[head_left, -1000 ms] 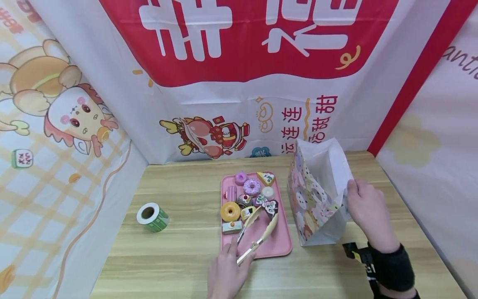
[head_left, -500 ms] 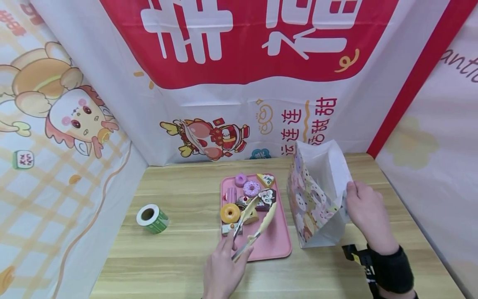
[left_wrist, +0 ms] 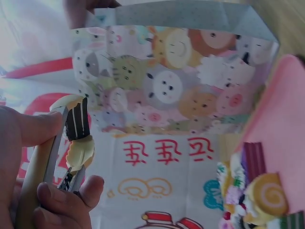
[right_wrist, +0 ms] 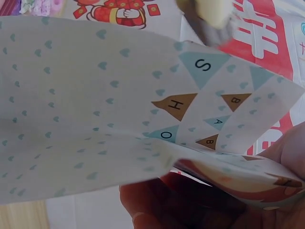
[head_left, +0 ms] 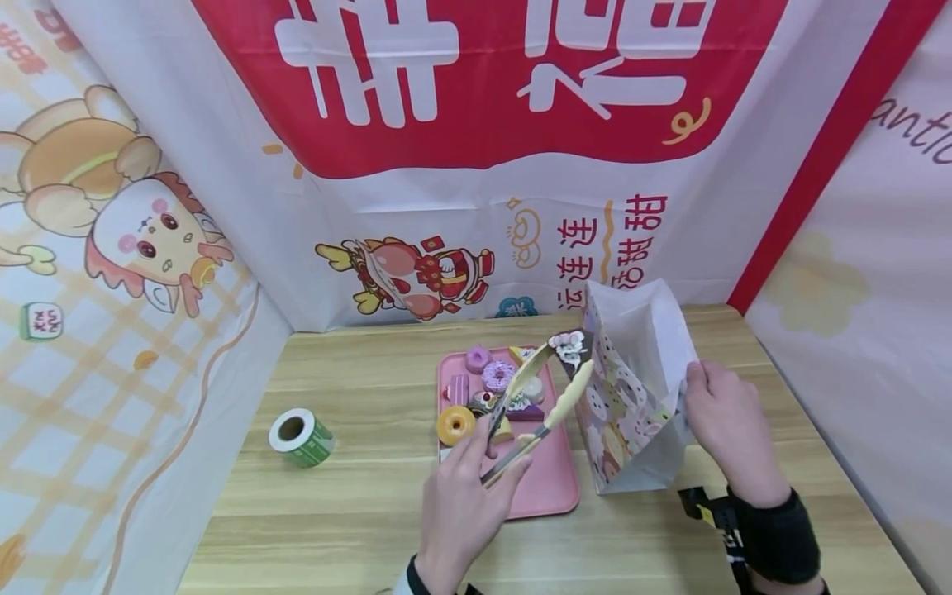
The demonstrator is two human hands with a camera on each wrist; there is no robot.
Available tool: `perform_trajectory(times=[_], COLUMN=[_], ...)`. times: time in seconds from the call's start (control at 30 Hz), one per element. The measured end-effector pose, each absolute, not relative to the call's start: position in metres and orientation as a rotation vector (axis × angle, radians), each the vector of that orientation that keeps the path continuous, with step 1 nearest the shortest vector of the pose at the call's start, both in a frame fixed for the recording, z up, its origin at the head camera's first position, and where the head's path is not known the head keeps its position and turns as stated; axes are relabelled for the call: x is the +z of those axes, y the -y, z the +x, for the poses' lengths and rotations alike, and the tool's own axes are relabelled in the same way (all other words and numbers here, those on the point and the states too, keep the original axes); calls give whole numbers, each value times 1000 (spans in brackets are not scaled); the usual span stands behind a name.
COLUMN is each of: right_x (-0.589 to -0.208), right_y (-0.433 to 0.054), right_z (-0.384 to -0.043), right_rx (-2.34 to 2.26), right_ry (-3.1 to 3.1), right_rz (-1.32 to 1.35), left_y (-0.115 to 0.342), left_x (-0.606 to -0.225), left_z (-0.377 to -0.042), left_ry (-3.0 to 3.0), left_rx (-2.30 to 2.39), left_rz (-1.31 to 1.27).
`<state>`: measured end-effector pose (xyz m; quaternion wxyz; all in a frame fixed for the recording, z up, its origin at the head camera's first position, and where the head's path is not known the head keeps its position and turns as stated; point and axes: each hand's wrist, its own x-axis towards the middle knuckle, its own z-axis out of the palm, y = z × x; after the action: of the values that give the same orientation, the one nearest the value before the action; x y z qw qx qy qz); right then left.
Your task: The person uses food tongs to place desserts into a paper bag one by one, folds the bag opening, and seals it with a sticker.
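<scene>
My left hand [head_left: 472,504] grips a pair of tongs [head_left: 567,405] with silver arms and cream tips. Between those tips is a dark toy cake slice [head_left: 571,351] with white decoration, raised beside the near left side of the paper bag [head_left: 625,413]; its striped side [left_wrist: 78,121] shows in the left wrist view. The bag stands upright, its mouth spread wide, printed with cartoon animals. On its right edge, my right hand [head_left: 729,430] pinches the paper rim, fingers outside. In the right wrist view the heart-patterned lining [right_wrist: 71,95] fills much of the frame.
Left of the bag lies a pink tray [head_left: 543,492] with several toy sweets, among them a purple doughnut [head_left: 498,376] and an orange doughnut [head_left: 455,425]. A green sticker roll [head_left: 316,446] sits on the left of the wooden table [head_left: 357,512]. Printed cloth hangs behind.
The tongs closed on the dark cake slice and lifted it off the tray, up and right to the bag. My right hand keeps its hold on the rim.
</scene>
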<state>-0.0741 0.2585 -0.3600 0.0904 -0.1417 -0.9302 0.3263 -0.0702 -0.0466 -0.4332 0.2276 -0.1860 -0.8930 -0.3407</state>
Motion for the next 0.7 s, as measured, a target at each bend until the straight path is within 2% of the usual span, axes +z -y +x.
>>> perform_trajectory(times=[0.4,0.7], right_x=[-360,-361], right_y=[-260,-260], right_z=[-75,-75], right_rx=[1008,1020], right_ry=[2770,2766], right_rz=[-428,-448], left_y=[16,-5], left_x=[-397,-387], left_z=[-81,-94], left_ry=[2448,2435], left_rx=[-1056,-1034], left_rz=[-622,-696])
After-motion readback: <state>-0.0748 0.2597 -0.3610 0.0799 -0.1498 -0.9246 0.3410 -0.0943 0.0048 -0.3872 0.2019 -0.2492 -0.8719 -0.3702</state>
